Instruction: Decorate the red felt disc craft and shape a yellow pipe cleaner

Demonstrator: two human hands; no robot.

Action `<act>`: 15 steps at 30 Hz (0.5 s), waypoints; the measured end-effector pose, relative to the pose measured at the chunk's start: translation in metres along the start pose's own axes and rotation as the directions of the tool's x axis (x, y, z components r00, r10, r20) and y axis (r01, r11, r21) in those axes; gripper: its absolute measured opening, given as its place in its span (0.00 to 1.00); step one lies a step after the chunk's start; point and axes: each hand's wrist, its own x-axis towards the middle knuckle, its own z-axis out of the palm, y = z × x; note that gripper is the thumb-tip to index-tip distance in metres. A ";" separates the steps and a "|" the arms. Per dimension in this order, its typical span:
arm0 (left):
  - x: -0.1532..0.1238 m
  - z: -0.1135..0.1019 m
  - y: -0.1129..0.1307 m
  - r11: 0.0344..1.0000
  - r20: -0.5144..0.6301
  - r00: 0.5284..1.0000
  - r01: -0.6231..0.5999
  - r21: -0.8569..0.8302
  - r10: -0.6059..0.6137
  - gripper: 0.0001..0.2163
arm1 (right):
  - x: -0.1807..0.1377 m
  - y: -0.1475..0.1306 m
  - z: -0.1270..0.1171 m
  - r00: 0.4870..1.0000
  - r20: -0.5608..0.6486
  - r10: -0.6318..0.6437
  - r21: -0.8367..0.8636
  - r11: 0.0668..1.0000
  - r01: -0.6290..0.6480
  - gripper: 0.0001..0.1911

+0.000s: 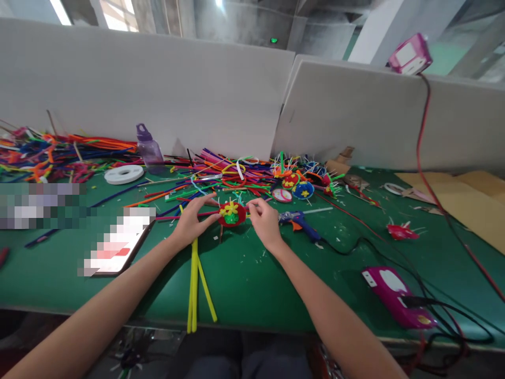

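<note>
A small red craft disc (pixel 232 215) with a yellow flower and green bits on top sits on the green table (pixel 252 273). My left hand (pixel 193 218) holds its left edge with thumb and fingers curled round it. My right hand (pixel 265 220) pinches at its right side, fingertips closed on a thin piece I cannot make out. Yellow pipe cleaners (pixel 195 281) lie below my left hand, reaching the table's front edge.
A blue glue gun (pixel 300 222) lies right of my right hand. Finished discs (pixel 303 189) and a heap of coloured pipe cleaners (pixel 71 150) lie behind. A purple bottle (pixel 149 149), white tape roll (pixel 123 174), phone (pixel 118 247), pink device (pixel 396 296) with cables.
</note>
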 end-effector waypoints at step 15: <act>-0.007 0.000 -0.004 0.978 -0.317 0.947 0.015 0.206 0.052 0.18 | -0.018 -0.004 -0.004 0.942 0.005 -0.334 -0.378 0.872 0.311 0.17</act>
